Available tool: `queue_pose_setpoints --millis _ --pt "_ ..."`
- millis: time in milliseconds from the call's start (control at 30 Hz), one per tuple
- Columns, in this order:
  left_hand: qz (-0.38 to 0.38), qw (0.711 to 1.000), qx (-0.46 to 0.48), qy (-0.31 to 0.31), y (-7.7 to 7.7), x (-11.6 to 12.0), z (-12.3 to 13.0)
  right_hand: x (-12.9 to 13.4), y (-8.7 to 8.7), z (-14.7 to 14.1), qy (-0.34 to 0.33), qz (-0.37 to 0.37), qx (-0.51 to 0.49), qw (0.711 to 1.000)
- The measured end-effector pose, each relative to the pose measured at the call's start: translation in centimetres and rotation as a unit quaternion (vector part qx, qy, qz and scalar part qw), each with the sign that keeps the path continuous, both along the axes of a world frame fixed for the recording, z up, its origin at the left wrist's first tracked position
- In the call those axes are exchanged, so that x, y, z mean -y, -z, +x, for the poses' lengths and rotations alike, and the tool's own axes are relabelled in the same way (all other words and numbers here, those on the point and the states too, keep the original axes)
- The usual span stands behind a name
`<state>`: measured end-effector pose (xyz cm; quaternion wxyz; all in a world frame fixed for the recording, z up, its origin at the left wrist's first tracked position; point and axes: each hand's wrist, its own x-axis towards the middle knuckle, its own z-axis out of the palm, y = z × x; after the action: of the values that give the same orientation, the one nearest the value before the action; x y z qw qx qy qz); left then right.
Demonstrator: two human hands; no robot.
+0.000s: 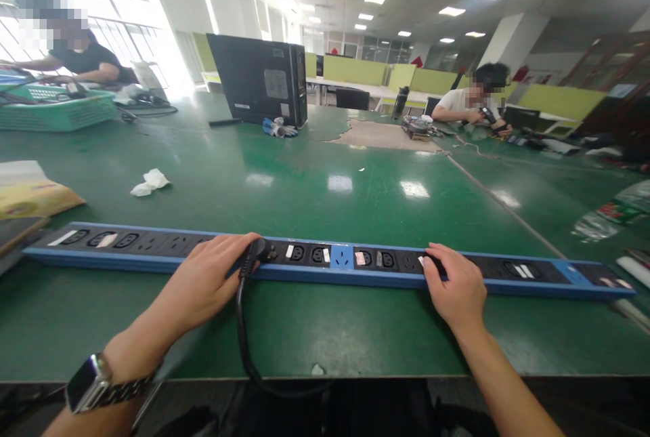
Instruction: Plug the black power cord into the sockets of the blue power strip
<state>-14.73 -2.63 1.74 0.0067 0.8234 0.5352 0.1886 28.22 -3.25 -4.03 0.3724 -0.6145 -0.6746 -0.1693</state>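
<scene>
A long blue and black power strip [305,273] lies across the green table [315,328]. My left hand [216,271], with a watch [91,383] on the wrist, rests over the strip left of its middle, fingers round a black plug [255,253]. The plug's cable [242,328] hangs down over the table's front edge. My right hand [451,281] touches the strip right of its middle, thumb and fingers pinched at a small white label [421,261]. Sockets and white or pinkish labels line the strip's top.
Beyond the strip are crumpled tissue [151,181], a black computer case [258,81], gloves [279,127] and a green basket [61,112]. A plastic bottle [614,213] lies right, a yellow packet [35,193] left. Two people sit across the table.
</scene>
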Motion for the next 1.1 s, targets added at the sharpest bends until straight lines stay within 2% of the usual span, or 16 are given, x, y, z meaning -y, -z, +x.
queue_pose_setpoints --millis 167,267,333,433,567,900,1100 --pt "0.009 0.991 -0.126 -0.046 -2.5 0.4 1.6 0.0 0.1 -0.1 0.001 0.0 0.0 1.0" --pt "0.024 0.986 -0.158 -0.053 -3.2 0.5 2.8 0.0 0.0 -0.1 0.001 0.0 -0.001 1.0" --pt "0.032 0.987 -0.152 -0.044 -3.0 0.5 3.4 0.0 0.0 -0.2 0.002 0.004 -0.004 1.0" --pt "0.057 0.992 -0.1 -0.044 -1.9 0.2 3.8 0.0 0.1 -0.1 0.002 0.006 -0.004 1.0" --pt "0.067 0.997 -0.028 -0.036 -0.5 -0.5 3.1 0.0 0.1 0.0 -0.001 0.003 -0.002 1.0" --pt "-0.018 0.998 0.051 0.027 -0.1 -2.0 1.6 0.0 0.0 -0.1 0.0 0.001 -0.014 1.0" --pt "-0.016 0.998 0.056 0.034 0.9 -2.2 1.4 0.1 0.0 -0.2 -0.003 -0.003 -0.018 1.0"
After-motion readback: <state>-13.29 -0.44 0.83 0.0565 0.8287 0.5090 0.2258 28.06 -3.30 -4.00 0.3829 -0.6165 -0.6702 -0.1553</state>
